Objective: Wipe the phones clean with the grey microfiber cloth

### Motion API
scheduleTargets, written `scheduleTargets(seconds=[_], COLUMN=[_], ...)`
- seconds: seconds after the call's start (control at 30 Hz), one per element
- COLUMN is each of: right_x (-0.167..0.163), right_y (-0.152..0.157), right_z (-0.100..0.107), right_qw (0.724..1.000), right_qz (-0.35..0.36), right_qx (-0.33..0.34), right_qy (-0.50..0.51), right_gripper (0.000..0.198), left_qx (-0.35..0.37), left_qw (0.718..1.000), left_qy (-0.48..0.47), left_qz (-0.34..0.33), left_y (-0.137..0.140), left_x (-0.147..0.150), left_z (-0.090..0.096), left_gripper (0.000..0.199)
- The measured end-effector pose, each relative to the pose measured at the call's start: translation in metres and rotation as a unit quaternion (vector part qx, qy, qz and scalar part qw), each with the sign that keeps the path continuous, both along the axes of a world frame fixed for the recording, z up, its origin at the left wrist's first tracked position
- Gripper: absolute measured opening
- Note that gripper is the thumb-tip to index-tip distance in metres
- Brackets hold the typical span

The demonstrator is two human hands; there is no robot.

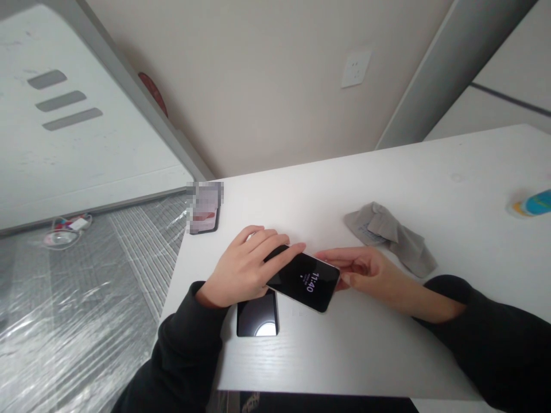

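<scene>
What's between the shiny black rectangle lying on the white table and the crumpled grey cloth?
In the head view: a slim black phone with a pale rim, held by the left hand, then the right hand at its edge.

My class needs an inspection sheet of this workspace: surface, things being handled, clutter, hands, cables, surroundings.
Surface: white table, faint wood grain near the front.
Things handled: black-screened phone, clock showing 11:40.
Clutter: dark-screened device, partly hidden; pixelated phone at the left edge; crumpled grey cloth; blurred blue-and-yellow item.
Hands: left hand holds the black-screened phone; right hand at its clock end, grip unclear.
Cables: looped white cord at left, on plastic sheeting.
Surroundings: wall socket; pale slotted panel.
</scene>
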State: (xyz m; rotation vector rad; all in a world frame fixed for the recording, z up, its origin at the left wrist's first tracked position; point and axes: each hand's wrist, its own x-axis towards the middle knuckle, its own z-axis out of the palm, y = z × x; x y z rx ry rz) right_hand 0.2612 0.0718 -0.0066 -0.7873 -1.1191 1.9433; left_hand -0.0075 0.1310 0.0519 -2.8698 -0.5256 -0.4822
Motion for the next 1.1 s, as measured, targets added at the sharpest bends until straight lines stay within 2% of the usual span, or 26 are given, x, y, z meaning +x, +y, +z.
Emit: scheduleTargets(seconds=[0.17, 0.33, 0.43, 0.53, 0.73, 0.97, 1.1], right_x=[-0.002, -0.005, -0.006, -0.01, -0.017, -0.016, -0.019], right_y=[0.001, -0.001, -0.001, -0.001, -0.002, -0.003, -0.005], right_z=[-0.003, -0.003, -0.003, 0.0, 0.001, -0.007, -0.009], right_qw=[1.0, 0.998, 0.998, 0.994, 0.994, 0.996, 0.998], right_qz=[-0.009, -0.044, -0.037, -0.042, 0.031, 0.018, -0.011], right_qx=[-0.015, -0.047, -0.055, -0.066, -0.042, 0.023, 0.025], right_qy=[-0.012, -0.023, 0.02, 0.069, 0.1, 0.079, 0.062], right_gripper=[0.048, 0.04, 0.043, 0.043, 0.075, 0.067, 0.067], left_qx=[-0.016, -0.018, -0.043, -0.07, -0.013, 0.026, 0.056], left_qw=[1.0, 0.999, 0.998, 0.993, 0.989, 0.99, 0.99], left_qy=[0.003, -0.026, -0.041, -0.085, -0.083, -0.065, -0.056], left_qz=[0.004, -0.004, 0.008, 0.047, 0.124, 0.122, 0.114], left_y=[0.0, 0.0, 0.001, 0.001, -0.003, -0.008, -0.01], left_x=[0.0, 0.001, 0.001, 0.002, 0.007, 0.012, 0.014], left_z=[-0.002, -0.002, -0.003, -0.006, -0.008, -0.006, -0.003], left_gripper=[0.063, 0.062, 0.061, 0.065, 0.071, 0.072, 0.067])
